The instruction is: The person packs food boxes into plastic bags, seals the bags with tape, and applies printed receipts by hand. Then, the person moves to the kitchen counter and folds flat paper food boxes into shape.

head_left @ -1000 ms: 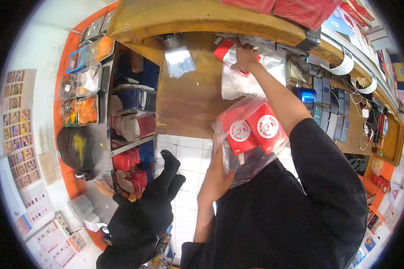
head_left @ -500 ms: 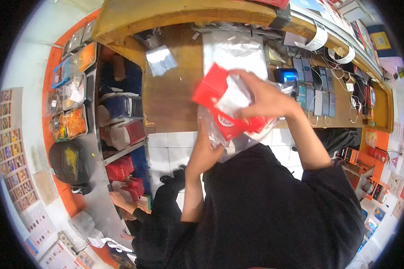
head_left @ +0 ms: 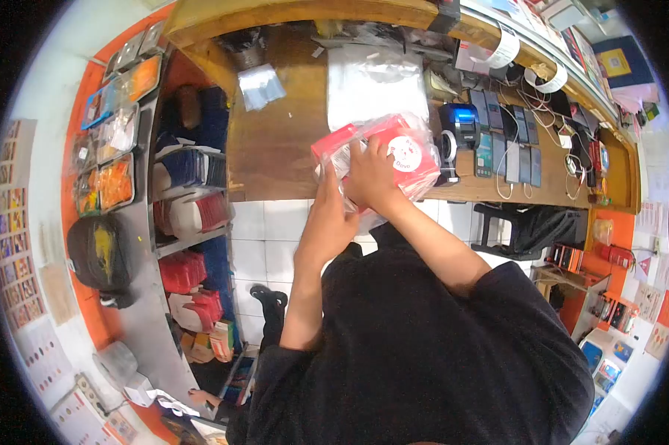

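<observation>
A clear plastic bag (head_left: 429, 167) with red boxes inside is held at the near edge of the wooden desk. One red box (head_left: 405, 152) shows a round white label. My left hand (head_left: 327, 219) grips the bag's left side, its fingers pointing up along the plastic. My right hand (head_left: 371, 174) is bent over the middle of the bag, beside the label, its fingertips against the red box or the plastic. Another red box (head_left: 334, 141) with a white part shows at the bag's upper left. Just beyond lies a stack of white plastic sheets (head_left: 375, 85).
Several phones with cables (head_left: 509, 141) and a blue-black device (head_left: 459, 126) are on the desk's right. Clear packets (head_left: 260, 87) lie at its left. Shelves of folded red and blue cartons (head_left: 193, 215) stand left. Another person's hand (head_left: 204, 397) shows at the lower left.
My right hand has brought a red box from the desk to the bag, and the box now sits at its upper left. The other person has moved lower, mostly out of sight.
</observation>
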Motion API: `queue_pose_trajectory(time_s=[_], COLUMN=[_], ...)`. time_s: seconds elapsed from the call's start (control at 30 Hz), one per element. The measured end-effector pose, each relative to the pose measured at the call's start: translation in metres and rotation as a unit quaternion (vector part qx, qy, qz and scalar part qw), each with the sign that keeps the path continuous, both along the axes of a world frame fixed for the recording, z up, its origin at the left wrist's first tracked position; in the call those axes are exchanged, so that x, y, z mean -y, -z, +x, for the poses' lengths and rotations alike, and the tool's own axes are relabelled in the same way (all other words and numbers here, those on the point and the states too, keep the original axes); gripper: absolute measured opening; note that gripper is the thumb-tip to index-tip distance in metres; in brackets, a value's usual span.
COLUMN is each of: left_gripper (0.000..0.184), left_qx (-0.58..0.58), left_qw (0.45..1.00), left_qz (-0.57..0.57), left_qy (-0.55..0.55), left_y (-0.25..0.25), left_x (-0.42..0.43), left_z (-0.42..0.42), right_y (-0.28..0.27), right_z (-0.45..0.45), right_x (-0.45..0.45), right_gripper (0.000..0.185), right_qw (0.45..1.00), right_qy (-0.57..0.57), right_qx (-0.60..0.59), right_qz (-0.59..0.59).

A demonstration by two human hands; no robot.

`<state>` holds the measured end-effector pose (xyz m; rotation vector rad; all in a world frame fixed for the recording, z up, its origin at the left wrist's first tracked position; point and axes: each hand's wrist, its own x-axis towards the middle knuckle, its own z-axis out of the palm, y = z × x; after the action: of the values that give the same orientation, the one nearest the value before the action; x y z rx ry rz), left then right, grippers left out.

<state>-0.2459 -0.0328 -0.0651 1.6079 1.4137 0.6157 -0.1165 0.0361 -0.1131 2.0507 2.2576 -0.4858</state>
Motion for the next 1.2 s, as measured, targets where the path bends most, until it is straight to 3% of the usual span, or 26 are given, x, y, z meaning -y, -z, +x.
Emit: queue_pose_trajectory(time_s=[0.27,0.33,0.43,0.47,0.5,0.53,0.57,0.63,0.67,0.77,0.9,0.97,1.0,1.1,1.13,1.2], left_gripper=[0.080,0.075,0.064,0.060,0.055,0.050,0.046,0.036,0.032,0.024,0.024,0.031,0.041,0.048,0.042,0.030], left_qx=[-0.056,-0.135,-0.294,-0.351,-0.384,-0.417,-0.450,-0.222,-0.101,0.050,0.132,-0.025,-0.022,-0.081,-0.092,-0.244], left_qw=[0.993,0.984,0.947,0.924,0.912,0.898,0.884,0.964,0.984,0.964,0.946,0.998,0.999,0.983,0.982,0.970], left_qz=[0.072,0.061,-0.015,-0.047,-0.039,-0.031,-0.020,0.021,0.042,0.093,0.091,0.043,-0.043,-0.133,-0.109,-0.017], left_qy=[-0.071,-0.094,-0.130,-0.143,-0.138,-0.133,-0.126,-0.142,-0.143,-0.244,-0.283,-0.031,0.006,-0.094,-0.126,-0.017], left_y=[-0.017,-0.022,-0.036,-0.043,-0.047,-0.051,-0.057,-0.106,-0.123,-0.107,-0.108,-0.127,-0.142,-0.140,-0.113,-0.069], left_x=[0.005,0.008,0.010,0.008,0.002,-0.007,-0.013,-0.019,-0.022,-0.038,-0.021,-0.012,-0.013,-0.057,-0.084,-0.172], left_z=[0.014,0.018,0.026,0.028,0.025,0.019,0.016,0.022,0.027,0.040,0.051,0.049,0.039,-0.014,-0.035,-0.027], right_y=[-0.003,-0.002,-0.015,0.001,-0.033,-0.042,-0.061,-0.146,-0.160,-0.185,-0.184,-0.161,-0.167,-0.158,-0.149,-0.116], right_z=[0.025,0.054,0.132,0.164,0.169,0.190,0.204,0.211,0.215,0.230,0.242,0.249,0.248,0.258,0.266,0.274], right_x=[0.008,0.002,-0.025,-0.036,-0.056,-0.058,-0.069,-0.065,-0.056,-0.033,-0.016,-0.013,-0.020,-0.054,-0.068,-0.093], right_gripper=[0.089,0.100,0.070,0.052,0.037,0.025,0.021,0.019,0.018,0.014,0.012,0.012,0.013,0.013,0.012,0.013], right_qw=[0.993,0.983,0.943,0.910,0.867,0.873,0.872,0.878,0.860,0.827,0.827,0.835,0.819,0.779,0.805,0.859], right_qy=[-0.116,-0.180,-0.329,-0.384,-0.398,-0.374,-0.398,-0.442,-0.485,-0.560,-0.554,-0.531,-0.560,-0.445,-0.350,-0.104], right_qx=[0.006,-0.009,0.044,0.146,0.284,0.304,0.269,0.148,0.121,-0.038,-0.082,-0.135,-0.103,-0.436,-0.479,-0.500], right_qz=[-0.028,-0.020,-0.024,0.062,-0.100,-0.072,-0.097,-0.110,-0.103,-0.034,-0.054,-0.049,-0.078,-0.074,-0.032,0.021])
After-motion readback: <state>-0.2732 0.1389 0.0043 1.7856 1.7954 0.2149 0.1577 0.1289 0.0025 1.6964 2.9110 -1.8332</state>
